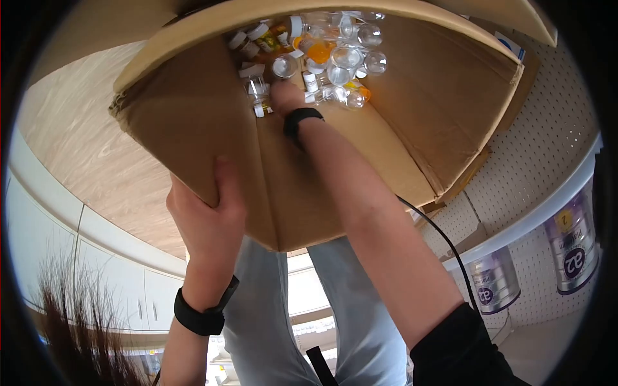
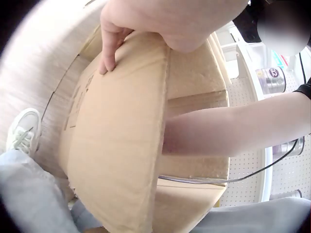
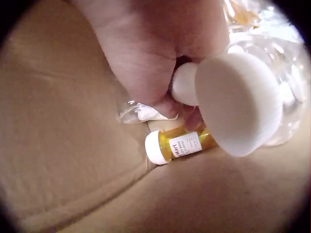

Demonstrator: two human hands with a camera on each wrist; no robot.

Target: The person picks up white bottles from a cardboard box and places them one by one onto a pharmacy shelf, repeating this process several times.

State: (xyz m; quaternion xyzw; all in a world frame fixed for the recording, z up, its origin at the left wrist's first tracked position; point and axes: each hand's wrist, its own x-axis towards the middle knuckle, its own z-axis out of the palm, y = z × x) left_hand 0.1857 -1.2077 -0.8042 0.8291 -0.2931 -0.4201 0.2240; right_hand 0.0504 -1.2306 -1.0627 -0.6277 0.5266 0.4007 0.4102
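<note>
Head view: bright, strongest as a white glow between the legs of the pale blue denim jeans [image 1: 261, 315]; fisheye distortion bends straight lines, and black rounds the corners. The large brown cardboard box [image 1: 450, 96] is shadowed inside, where rounded clear plastic bottles [image 1: 346, 56] glint. Left wrist view: hazy, the pale floor [image 2: 48, 39] washed out. Right wrist view: dimmer, glare at upper right; a big, round, white ribbed cap [image 3: 238, 104] looks soft, and label print on the white-capped amber plastic bottle [image 3: 166, 145] seems only partly legible.
</note>
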